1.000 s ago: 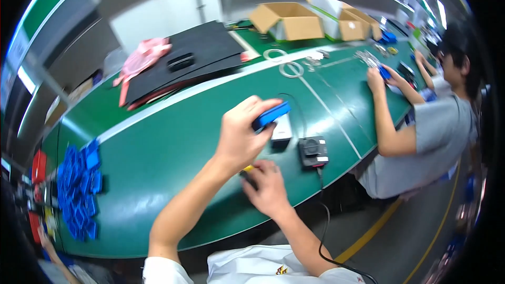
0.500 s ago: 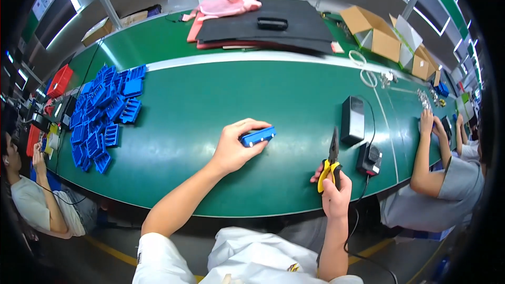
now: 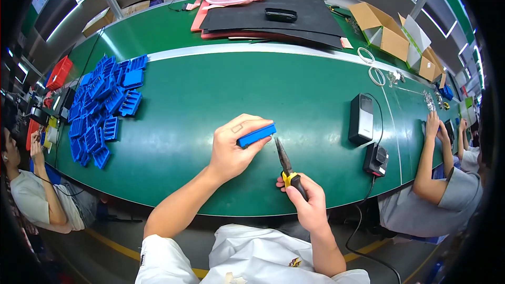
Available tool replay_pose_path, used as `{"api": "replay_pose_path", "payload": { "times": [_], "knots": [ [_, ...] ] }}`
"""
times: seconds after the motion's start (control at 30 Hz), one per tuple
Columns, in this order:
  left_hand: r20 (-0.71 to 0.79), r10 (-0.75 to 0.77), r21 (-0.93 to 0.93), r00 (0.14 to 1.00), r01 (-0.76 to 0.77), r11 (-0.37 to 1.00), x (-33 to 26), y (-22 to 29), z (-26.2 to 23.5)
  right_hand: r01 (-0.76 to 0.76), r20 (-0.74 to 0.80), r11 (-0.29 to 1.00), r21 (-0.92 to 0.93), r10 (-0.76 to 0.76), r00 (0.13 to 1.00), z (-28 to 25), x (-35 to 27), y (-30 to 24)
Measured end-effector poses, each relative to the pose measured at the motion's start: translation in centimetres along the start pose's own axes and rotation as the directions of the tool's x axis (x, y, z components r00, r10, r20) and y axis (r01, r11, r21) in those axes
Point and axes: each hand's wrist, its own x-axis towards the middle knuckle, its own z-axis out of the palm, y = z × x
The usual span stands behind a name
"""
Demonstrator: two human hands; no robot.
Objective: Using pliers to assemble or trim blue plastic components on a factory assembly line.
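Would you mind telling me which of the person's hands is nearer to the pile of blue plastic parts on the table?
Left. The left hand, holding a blue part, is closer to the pile; the right hand, gripping pliers, is farther away.

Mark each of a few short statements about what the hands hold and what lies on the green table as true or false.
1. The left hand holds a blue plastic part. True.
2. The right hand grips a screwdriver. False: it grips yellow-handled pliers.
3. The pile of blue parts lies to the person's left on the green table. True.
4. The pliers' tips are clamped on the blue part. False: they point up beside it, apart.
5. The cardboard boxes sit at the near edge. False: at the far right.
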Motion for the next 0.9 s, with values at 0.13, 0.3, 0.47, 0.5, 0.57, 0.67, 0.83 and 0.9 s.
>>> {"api": "replay_pose_path", "payload": {
  "times": [0.13,0.3,0.47,0.5,0.57,0.67,0.83,0.9],
  "knots": [
    [0.04,0.0,-0.023,0.999,0.001,1.0,0.1,0.1,0.8,0.007,-0.046,0.999,0.04,-0.005,0.999,-0.3,-0.3,0.0],
    [0.038,0.031,-0.009,0.999,-0.03,0.999,-0.3,-0.2,0.7,0.002,-0.035,1.0,0.011,-0.002,0.999,0.1,-0.3,-0.1],
    [0.039,0.081,0.004,0.996,-0.081,0.997,-0.2,-0.4,1.0,0.043,-0.071,0.999,-0.02,-0.044,0.997,0.0,-0.3,0.4],
    [0.035,0.081,-0.007,0.996,-0.08,0.997,-0.2,-0.4,1.0,0.054,-0.08,0.998,-0.026,-0.056,0.995,0.1,-0.3,0.5],
    [0.034,0.084,0.004,0.996,-0.084,0.996,-0.2,-0.3,1.0,0.051,-0.077,0.999,-0.017,-0.052,0.996,0.2,-0.4,0.7],
    [0.031,0.084,0.013,0.996,-0.085,0.996,-0.3,-0.3,1.1,0.048,-0.077,0.999,-0.008,-0.049,0.996,0.2,-0.4,0.5],
    [0.023,0.075,0.01,0.997,-0.075,0.997,-0.4,-0.4,1.2,0.057,-0.088,0.998,0.041,-0.054,0.995,0.4,-0.4,0.2],
    [0.024,0.077,0.013,0.997,-0.077,0.997,-0.4,-0.5,1.2,0.048,-0.066,0.997,0.052,-0.044,0.997,0.2,-0.5,0.4]
  ]
}}
